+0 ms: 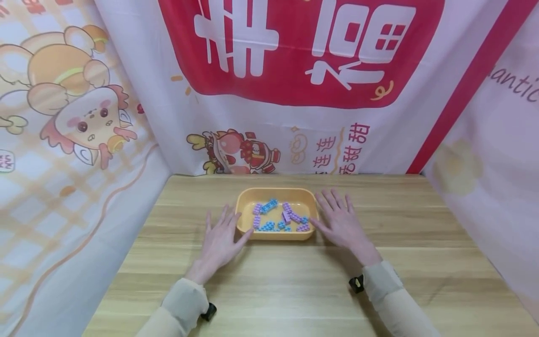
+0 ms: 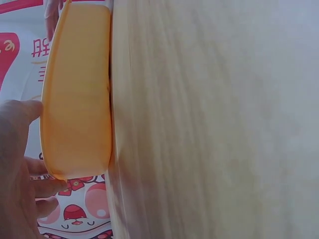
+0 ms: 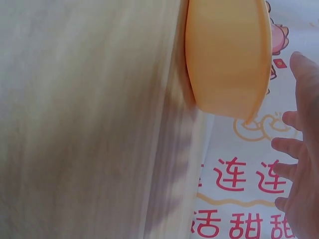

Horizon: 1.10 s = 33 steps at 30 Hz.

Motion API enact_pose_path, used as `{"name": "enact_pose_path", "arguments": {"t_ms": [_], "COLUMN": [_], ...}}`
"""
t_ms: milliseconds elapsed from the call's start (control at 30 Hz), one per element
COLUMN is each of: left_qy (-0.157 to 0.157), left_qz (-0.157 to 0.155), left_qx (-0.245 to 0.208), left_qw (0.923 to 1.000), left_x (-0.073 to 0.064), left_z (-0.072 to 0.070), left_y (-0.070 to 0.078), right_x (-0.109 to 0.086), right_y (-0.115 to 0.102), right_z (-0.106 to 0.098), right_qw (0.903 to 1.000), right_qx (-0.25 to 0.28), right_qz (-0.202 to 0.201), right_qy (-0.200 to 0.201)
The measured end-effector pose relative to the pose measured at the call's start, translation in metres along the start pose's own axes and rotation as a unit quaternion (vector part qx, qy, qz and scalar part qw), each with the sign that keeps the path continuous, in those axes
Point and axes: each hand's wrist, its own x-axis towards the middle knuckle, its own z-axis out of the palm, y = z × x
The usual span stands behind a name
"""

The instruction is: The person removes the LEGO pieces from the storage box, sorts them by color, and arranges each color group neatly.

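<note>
A yellow-orange plastic tray (image 1: 278,236) sits on the table, holding several blue toy bricks (image 1: 269,206) and purple toy bricks (image 1: 257,221). At its left end is my left hand (image 1: 222,239), fingers extended and thumb at the front corner of the rim; the left wrist view shows the thumb and fingertips close against the tray's wall (image 2: 79,94). My right hand (image 1: 343,225) is spread beside the right end, thumb near the rim. In the right wrist view a gap shows between that hand (image 3: 306,149) and the tray's wall (image 3: 227,55).
The wood-grain table (image 1: 278,290) reaches back to a white cloth with a red printed panel (image 1: 294,89). Printed cloth (image 1: 63,196) hangs along the left, and another pale cloth (image 1: 484,187) along the right. A black wrist device (image 1: 357,283) shows at the right cuff.
</note>
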Motion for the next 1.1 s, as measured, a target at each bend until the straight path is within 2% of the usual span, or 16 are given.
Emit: {"name": "enact_pose_path", "arguments": {"t_ms": [467,733,900,1100], "left_qy": [0.006,0.005,0.008,0.013], "left_qz": [0.0,-0.003,-0.003,-0.003], "left_qx": [0.001,-0.001,0.003,0.007], "left_qw": [1.0,1.0,1.0,0.9999], "left_x": [-0.015,-0.023,-0.027,-0.031], "left_z": [0.001,-0.002,-0.003,-0.003], "left_y": [-0.003,-0.003,-0.003,-0.004], "right_x": [0.001,0.004,0.013,0.031], "right_y": [-0.028,-0.035,-0.04,-0.044], "right_z": [0.006,0.01,0.007,0.009], "right_qw": [0.9984,0.9951,0.9936,0.9904], "right_qx": [0.009,0.018,0.035,0.023], "right_qz": [-0.055,-0.097,-0.107,-0.135], "right_qy": [0.006,0.002,-0.01,-0.021]}}
